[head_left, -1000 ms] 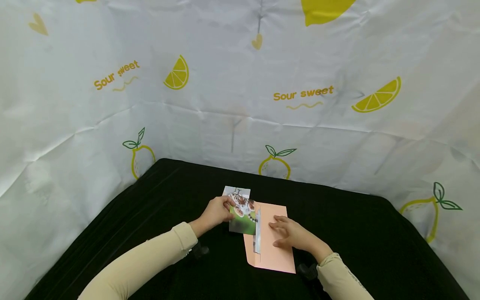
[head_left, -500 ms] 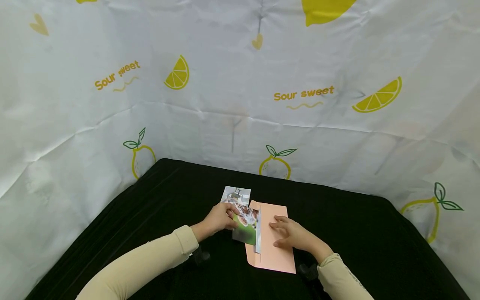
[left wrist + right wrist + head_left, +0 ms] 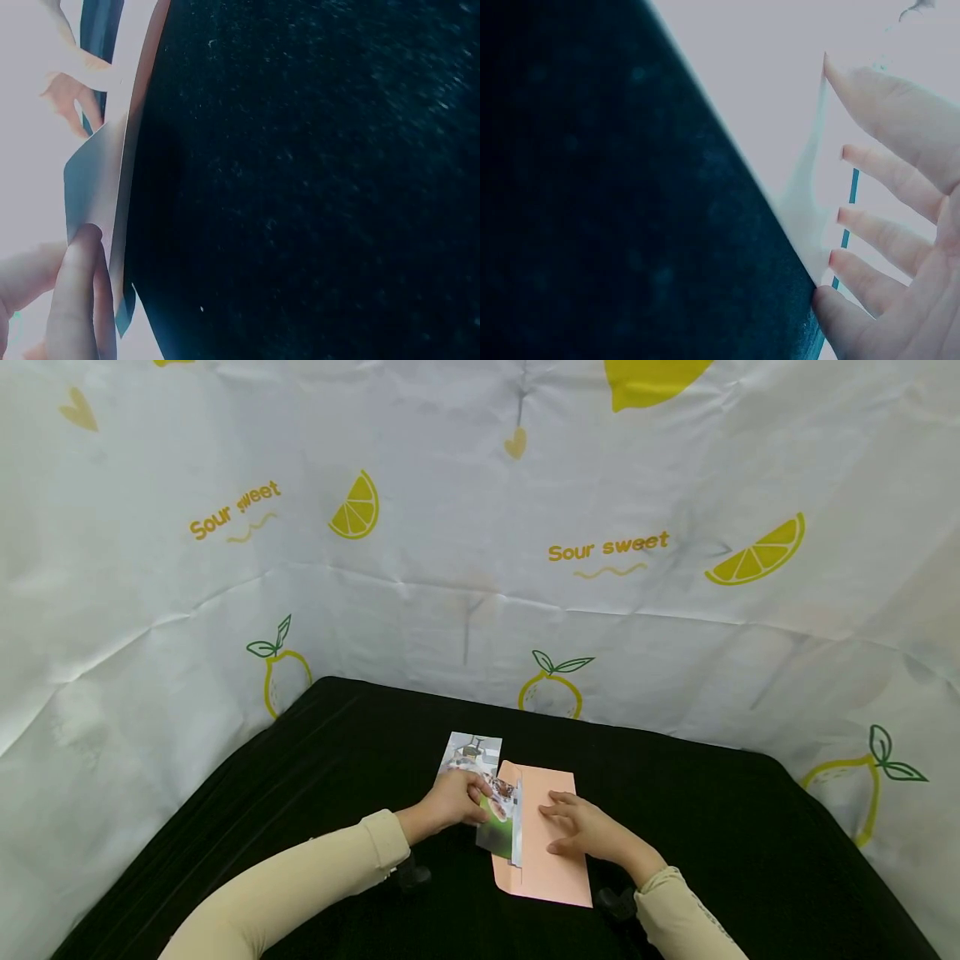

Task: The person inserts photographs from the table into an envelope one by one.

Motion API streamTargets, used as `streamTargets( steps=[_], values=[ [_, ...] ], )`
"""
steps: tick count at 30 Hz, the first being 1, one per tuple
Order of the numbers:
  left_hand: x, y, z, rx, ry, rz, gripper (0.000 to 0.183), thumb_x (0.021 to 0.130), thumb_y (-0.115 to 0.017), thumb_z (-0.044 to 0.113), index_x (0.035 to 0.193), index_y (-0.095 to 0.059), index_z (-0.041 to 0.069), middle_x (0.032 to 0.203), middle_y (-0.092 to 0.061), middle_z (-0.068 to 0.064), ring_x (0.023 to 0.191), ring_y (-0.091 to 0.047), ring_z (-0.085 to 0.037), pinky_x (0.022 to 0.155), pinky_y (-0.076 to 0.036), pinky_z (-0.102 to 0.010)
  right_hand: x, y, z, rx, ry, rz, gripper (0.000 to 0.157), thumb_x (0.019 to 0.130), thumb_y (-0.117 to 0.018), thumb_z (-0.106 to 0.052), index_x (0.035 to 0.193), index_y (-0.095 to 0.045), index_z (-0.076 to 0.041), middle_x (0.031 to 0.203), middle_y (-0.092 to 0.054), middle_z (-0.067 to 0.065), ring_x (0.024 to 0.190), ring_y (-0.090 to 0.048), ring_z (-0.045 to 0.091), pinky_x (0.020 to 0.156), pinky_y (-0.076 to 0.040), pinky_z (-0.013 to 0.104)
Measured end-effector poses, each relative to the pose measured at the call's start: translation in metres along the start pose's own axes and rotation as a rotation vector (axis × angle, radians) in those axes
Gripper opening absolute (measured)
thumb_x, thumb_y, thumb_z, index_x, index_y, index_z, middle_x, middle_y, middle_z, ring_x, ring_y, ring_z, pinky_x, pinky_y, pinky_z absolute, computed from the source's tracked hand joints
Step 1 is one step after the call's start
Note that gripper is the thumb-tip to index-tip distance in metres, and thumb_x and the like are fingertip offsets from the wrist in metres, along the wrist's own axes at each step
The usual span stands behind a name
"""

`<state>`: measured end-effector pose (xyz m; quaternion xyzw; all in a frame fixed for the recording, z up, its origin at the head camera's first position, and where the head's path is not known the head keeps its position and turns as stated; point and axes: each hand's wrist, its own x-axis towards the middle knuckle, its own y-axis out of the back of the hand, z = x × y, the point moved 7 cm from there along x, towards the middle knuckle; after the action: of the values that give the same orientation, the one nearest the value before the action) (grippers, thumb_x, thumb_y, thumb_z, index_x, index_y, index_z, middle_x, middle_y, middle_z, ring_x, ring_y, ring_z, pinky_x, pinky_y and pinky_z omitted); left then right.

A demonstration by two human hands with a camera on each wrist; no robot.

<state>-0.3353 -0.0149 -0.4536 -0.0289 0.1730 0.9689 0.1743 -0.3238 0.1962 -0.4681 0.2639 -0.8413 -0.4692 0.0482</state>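
Note:
A pink envelope [image 3: 555,877] lies on the black cloth, its flap side facing left. The left hand [image 3: 452,797] pinches a photo print [image 3: 497,839] of a white tiger on green between thumb and fingers. The photo's right edge is at the envelope's mouth; whether it is inside I cannot tell. Pale edges of other prints [image 3: 517,852] show at that mouth. In the left wrist view, fingertips [image 3: 79,262] grip the raised photo [image 3: 94,176]. The right hand [image 3: 588,828] rests on the envelope with fingers spread, as the right wrist view shows its fingers [image 3: 892,176] extended.
Another photo [image 3: 480,747] with a grey picture lies behind the left hand, partly covered. Black cloth [image 3: 697,818] covers the table. A white curtain [image 3: 420,635] with lemon prints hangs along the back and sides.
The left hand has moved right and slightly toward the person with the tiger photo, bringing it against the envelope's mouth. More of the photo behind is uncovered. The right hand has stayed in place.

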Motion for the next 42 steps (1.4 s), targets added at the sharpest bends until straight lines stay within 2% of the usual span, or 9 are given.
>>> streamTargets(
  steps=[10, 18, 22, 33, 42],
  values=[
    [0.003, -0.012, 0.004, 0.018, -0.002, -0.021, 0.026, 0.072, -0.075, -0.013, 0.095, -0.066, -0.006, 0.074, -0.050, -0.004, 0.063, -0.054, -0.012, 0.057, -0.059, -0.027, -0.001, 0.000, -0.001, -0.013, 0.017, -0.004, 0.062, 0.084, -0.074, -0.034, 0.137, -0.055, -0.006, 0.153, -0.033, 0.021, 0.141, -0.026, 0.045, 0.112, -0.025, 0.064],
    [0.003, -0.009, 0.004, 0.015, 0.006, -0.014, 0.031, 0.077, -0.069, -0.009, 0.106, -0.060, -0.004, 0.074, -0.063, -0.009, 0.055, -0.061, -0.012, 0.057, -0.059, -0.029, 0.000, 0.001, -0.001, -0.020, 0.009, -0.005, 0.062, 0.084, -0.075, -0.033, 0.137, -0.055, -0.008, 0.153, -0.034, 0.020, 0.141, -0.027, 0.044, 0.111, -0.027, 0.063],
    [0.002, -0.006, 0.006, 0.002, -0.010, -0.004, 0.033, 0.076, -0.067, -0.011, 0.107, -0.058, -0.006, 0.073, -0.065, -0.012, 0.053, -0.062, -0.011, 0.058, -0.060, -0.031, 0.002, 0.002, -0.001, -0.021, 0.010, -0.004, 0.062, 0.084, -0.075, -0.033, 0.136, -0.056, -0.008, 0.153, -0.034, 0.019, 0.141, -0.027, 0.044, 0.112, -0.027, 0.063],
    [0.005, -0.014, 0.013, 0.063, -0.005, 0.023, 0.034, 0.069, -0.069, -0.017, 0.100, -0.059, -0.008, 0.068, -0.062, -0.009, 0.048, -0.060, -0.012, 0.054, -0.060, -0.033, 0.003, 0.002, 0.001, -0.004, -0.007, -0.014, 0.062, 0.083, -0.076, -0.032, 0.136, -0.056, -0.008, 0.153, -0.034, 0.020, 0.141, -0.027, 0.044, 0.111, -0.026, 0.064],
    [0.010, -0.025, 0.012, 0.071, 0.051, 0.026, 0.035, 0.067, -0.068, -0.020, 0.099, -0.059, -0.008, 0.065, -0.058, -0.009, 0.046, -0.057, -0.012, 0.052, -0.059, -0.031, 0.002, 0.001, 0.000, 0.007, 0.005, -0.013, 0.062, 0.083, -0.076, -0.033, 0.136, -0.056, -0.008, 0.153, -0.033, 0.020, 0.141, -0.026, 0.045, 0.111, -0.026, 0.064]
  ],
)
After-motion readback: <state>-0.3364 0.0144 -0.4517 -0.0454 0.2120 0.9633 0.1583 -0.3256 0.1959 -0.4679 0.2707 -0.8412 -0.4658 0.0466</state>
